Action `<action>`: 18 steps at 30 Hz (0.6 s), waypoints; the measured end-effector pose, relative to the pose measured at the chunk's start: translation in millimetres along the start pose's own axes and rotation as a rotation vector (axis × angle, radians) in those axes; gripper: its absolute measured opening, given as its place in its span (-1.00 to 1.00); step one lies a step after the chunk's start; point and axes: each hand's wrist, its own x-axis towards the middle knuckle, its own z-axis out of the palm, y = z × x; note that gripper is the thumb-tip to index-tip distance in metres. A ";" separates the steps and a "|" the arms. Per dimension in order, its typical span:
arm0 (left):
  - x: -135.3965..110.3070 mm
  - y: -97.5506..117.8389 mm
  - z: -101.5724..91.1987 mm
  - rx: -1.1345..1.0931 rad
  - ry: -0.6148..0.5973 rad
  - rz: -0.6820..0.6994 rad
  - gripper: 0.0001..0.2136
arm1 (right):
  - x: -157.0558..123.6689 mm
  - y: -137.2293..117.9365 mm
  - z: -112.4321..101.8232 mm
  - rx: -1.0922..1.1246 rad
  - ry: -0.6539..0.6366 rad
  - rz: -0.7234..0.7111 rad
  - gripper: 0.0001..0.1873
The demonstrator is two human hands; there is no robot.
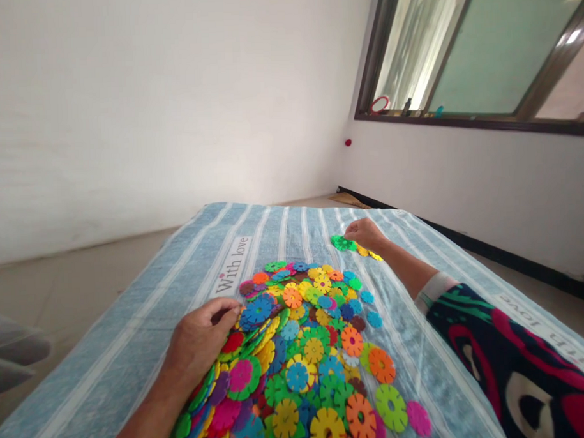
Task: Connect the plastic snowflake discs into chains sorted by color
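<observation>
The pile (313,351) of notched discs lies on the striped cloth (118,333), in front of the person and between the two forearms. The left hand (200,334) rests against the left edge of the pile, its thumb and first finger curled toward each other beside some blue discs (257,311); whether it has hold of one, I cannot tell. Beyond the far right edge of the pile, the right hand (364,234) has its fingers bent down together at the green discs (341,243), with yellow discs (370,252) just under the wrist. It is small and far there, so I cannot say if a disc is pinched. For good handling, I think the right fingertips should press lightly, so that the green discs lie flat, and the wrist should lift clear of the yellow ones.
</observation>
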 end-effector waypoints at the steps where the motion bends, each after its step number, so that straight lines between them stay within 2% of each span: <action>1: 0.0 -0.1 0.0 0.000 -0.004 -0.003 -0.72 | 4.6 3.0 1.0 -0.014 -0.003 -0.002 -0.93; 11: -1.1 0.2 0.3 0.003 -0.004 -0.037 -0.70 | 28.0 19.4 16.5 -0.145 -0.080 -0.036 -0.92; 18: -1.8 1.0 0.1 0.002 -0.007 -0.028 -0.71 | 27.8 23.6 18.4 -0.228 -0.050 -0.040 -0.88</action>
